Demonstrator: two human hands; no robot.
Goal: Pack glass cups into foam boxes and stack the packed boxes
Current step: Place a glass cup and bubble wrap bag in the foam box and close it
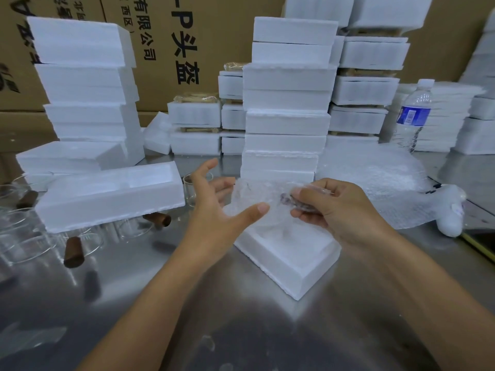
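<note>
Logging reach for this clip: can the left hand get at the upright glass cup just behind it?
Probably yes. The left hand is open, and the glass cup stands on the table just past its fingers, between the long foam box and the foam stack, with nothing seen blocking it.

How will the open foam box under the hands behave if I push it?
The foam box is probably light, being hollow white foam, so it should slide readily on the shiny metal table. Its ragged edge suggests it crumbles or dents under a hard grip. Low and wide, it seems unlikely to tip.
</note>
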